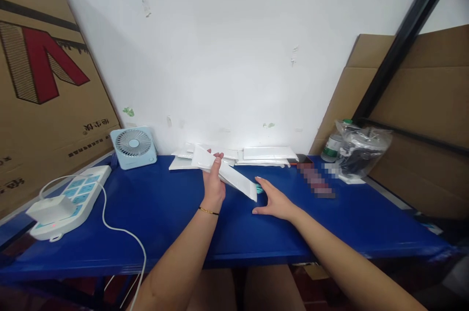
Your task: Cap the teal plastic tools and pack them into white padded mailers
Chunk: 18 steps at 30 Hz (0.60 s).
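My left hand (214, 181) is closed around a long, flat white packet (234, 177), held tilted above the blue table with its near end pointing down to the right. Beside that lower end is my right hand (274, 199), its thumb and fingers spread apart. A small teal striped thing (259, 188) shows between the packet's end and my right fingertips; whether I touch it, I cannot tell. More white packets lie in two low piles against the wall, a left pile (181, 162) partly hidden by the held packet and a right pile (269, 154).
A light blue fan (134, 147) and a white power strip (86, 192) with a plugged-in adapter (51, 209) and cable occupy the left of the blue table (164, 223). On the right stand a bottle (331, 148) and a clear plastic bag (361, 152). Cardboard (47, 144) flanks the left side.
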Each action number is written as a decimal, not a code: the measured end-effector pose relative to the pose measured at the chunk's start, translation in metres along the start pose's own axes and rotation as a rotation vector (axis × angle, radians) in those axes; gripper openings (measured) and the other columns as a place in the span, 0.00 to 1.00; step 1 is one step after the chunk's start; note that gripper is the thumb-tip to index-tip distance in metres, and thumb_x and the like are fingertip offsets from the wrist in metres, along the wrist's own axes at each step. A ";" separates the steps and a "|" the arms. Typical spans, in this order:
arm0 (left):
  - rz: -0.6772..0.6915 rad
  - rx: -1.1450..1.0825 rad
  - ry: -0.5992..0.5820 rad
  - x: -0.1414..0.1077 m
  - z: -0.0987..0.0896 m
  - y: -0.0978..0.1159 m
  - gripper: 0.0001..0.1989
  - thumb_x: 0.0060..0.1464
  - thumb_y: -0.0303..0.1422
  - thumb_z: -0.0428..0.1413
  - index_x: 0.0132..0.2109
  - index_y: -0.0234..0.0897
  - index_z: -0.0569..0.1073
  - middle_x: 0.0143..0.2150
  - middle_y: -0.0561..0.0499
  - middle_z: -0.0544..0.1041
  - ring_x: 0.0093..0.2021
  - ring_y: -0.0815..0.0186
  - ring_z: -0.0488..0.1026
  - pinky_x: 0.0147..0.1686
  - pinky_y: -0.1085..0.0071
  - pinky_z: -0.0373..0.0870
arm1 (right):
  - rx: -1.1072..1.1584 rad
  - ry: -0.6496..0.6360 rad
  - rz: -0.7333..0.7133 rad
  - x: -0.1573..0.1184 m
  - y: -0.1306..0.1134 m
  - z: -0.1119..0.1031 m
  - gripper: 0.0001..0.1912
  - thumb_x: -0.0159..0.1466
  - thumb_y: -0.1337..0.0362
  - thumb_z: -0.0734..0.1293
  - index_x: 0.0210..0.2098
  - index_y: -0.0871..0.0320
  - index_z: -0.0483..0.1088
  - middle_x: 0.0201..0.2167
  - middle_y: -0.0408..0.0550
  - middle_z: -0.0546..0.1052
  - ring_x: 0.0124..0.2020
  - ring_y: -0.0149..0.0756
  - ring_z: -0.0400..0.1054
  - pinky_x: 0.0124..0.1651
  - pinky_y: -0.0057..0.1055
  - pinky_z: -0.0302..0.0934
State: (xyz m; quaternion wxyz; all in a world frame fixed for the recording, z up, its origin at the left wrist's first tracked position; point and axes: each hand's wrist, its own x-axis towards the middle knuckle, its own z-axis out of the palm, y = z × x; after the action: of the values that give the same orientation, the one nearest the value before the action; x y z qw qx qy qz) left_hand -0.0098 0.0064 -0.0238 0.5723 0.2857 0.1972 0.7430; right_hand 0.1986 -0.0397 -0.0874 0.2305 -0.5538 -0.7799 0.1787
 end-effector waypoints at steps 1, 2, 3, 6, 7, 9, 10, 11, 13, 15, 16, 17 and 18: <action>0.004 0.022 -0.039 -0.001 0.002 0.002 0.27 0.49 0.37 0.61 0.56 0.47 0.64 0.51 0.50 0.71 0.55 0.60 0.68 0.51 0.66 0.66 | -0.016 0.003 0.006 0.003 0.001 0.002 0.57 0.46 0.41 0.71 0.66 0.55 0.43 0.66 0.56 0.50 0.66 0.51 0.44 0.63 0.47 0.46; 0.012 0.046 -0.076 -0.002 0.005 0.003 0.27 0.49 0.37 0.61 0.56 0.48 0.64 0.51 0.50 0.71 0.56 0.60 0.67 0.51 0.66 0.66 | -0.039 0.011 0.006 0.006 0.001 0.004 0.57 0.45 0.40 0.70 0.66 0.56 0.45 0.65 0.57 0.51 0.66 0.51 0.44 0.64 0.48 0.45; 0.023 0.073 -0.112 -0.003 0.007 0.005 0.28 0.49 0.37 0.61 0.57 0.48 0.63 0.52 0.49 0.70 0.56 0.59 0.67 0.51 0.66 0.66 | -0.066 0.024 0.002 0.010 0.001 0.006 0.56 0.46 0.40 0.70 0.66 0.57 0.46 0.65 0.58 0.53 0.65 0.52 0.44 0.64 0.49 0.44; 0.077 0.168 -0.196 -0.003 0.011 0.013 0.28 0.49 0.37 0.61 0.57 0.47 0.62 0.53 0.48 0.69 0.57 0.58 0.66 0.51 0.65 0.66 | -0.152 0.057 -0.020 0.018 -0.002 0.008 0.48 0.50 0.40 0.68 0.63 0.54 0.53 0.62 0.56 0.59 0.64 0.52 0.47 0.64 0.51 0.41; 0.099 0.202 -0.214 -0.002 0.013 0.017 0.28 0.49 0.37 0.61 0.57 0.47 0.62 0.53 0.48 0.69 0.56 0.58 0.67 0.51 0.65 0.66 | -0.176 0.059 -0.026 0.020 -0.003 0.009 0.44 0.52 0.41 0.66 0.63 0.52 0.54 0.62 0.54 0.60 0.64 0.51 0.48 0.64 0.51 0.40; 0.148 0.261 -0.241 0.002 0.015 0.027 0.29 0.49 0.38 0.61 0.57 0.47 0.62 0.53 0.48 0.69 0.55 0.58 0.67 0.52 0.63 0.65 | -0.209 0.050 -0.030 0.021 -0.004 0.009 0.39 0.55 0.42 0.64 0.62 0.49 0.55 0.62 0.51 0.60 0.64 0.50 0.48 0.63 0.51 0.41; 0.168 0.284 -0.251 0.004 0.017 0.033 0.29 0.48 0.38 0.61 0.57 0.46 0.62 0.52 0.48 0.69 0.55 0.58 0.68 0.53 0.62 0.64 | -0.222 0.044 -0.027 0.020 -0.004 0.008 0.37 0.56 0.42 0.64 0.61 0.48 0.56 0.62 0.50 0.59 0.64 0.50 0.48 0.63 0.51 0.41; 0.182 0.301 -0.260 0.006 0.019 0.039 0.30 0.48 0.38 0.61 0.57 0.46 0.62 0.52 0.48 0.69 0.54 0.57 0.68 0.53 0.61 0.64 | -0.235 0.037 -0.023 0.020 -0.003 0.008 0.36 0.56 0.43 0.64 0.61 0.47 0.56 0.62 0.50 0.59 0.64 0.49 0.47 0.63 0.51 0.41; 0.191 0.324 -0.277 0.011 0.024 0.052 0.30 0.47 0.39 0.62 0.57 0.45 0.63 0.51 0.47 0.70 0.54 0.56 0.68 0.54 0.59 0.63 | -0.256 0.023 -0.016 0.019 -0.003 0.009 0.35 0.57 0.44 0.64 0.61 0.47 0.57 0.62 0.49 0.58 0.64 0.49 0.46 0.64 0.50 0.39; 0.195 0.338 -0.290 0.014 0.028 0.064 0.31 0.45 0.39 0.63 0.57 0.44 0.64 0.51 0.47 0.70 0.53 0.56 0.69 0.54 0.58 0.63 | -0.266 0.010 -0.013 0.018 -0.002 0.009 0.34 0.57 0.45 0.64 0.60 0.47 0.58 0.62 0.49 0.58 0.65 0.49 0.46 0.64 0.51 0.38; 0.203 0.344 -0.297 0.015 0.031 0.069 0.31 0.45 0.39 0.63 0.56 0.44 0.64 0.50 0.47 0.71 0.53 0.55 0.69 0.55 0.58 0.63 | -0.266 0.007 -0.013 0.018 -0.002 0.009 0.34 0.57 0.45 0.64 0.60 0.47 0.58 0.62 0.50 0.58 0.65 0.49 0.45 0.64 0.51 0.38; 0.215 0.349 -0.306 0.016 0.033 0.073 0.31 0.44 0.39 0.63 0.56 0.44 0.65 0.50 0.47 0.71 0.53 0.55 0.69 0.55 0.58 0.63 | -0.264 0.007 -0.012 0.019 -0.001 0.010 0.34 0.56 0.44 0.64 0.60 0.47 0.58 0.62 0.50 0.58 0.65 0.49 0.45 0.64 0.51 0.38; 0.227 0.353 -0.316 0.017 0.035 0.077 0.31 0.44 0.40 0.63 0.56 0.44 0.65 0.50 0.47 0.70 0.53 0.55 0.69 0.55 0.58 0.62 | -0.263 0.008 -0.011 0.019 -0.002 0.010 0.34 0.56 0.44 0.65 0.60 0.46 0.58 0.62 0.50 0.58 0.65 0.49 0.46 0.63 0.52 0.39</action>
State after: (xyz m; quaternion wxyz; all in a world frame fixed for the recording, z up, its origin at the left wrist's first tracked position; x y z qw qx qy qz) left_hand -0.0471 0.0007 0.0540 0.4504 0.5140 0.1986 0.7024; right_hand 0.1867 -0.0229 -0.0916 0.1602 -0.5756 -0.7987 0.0716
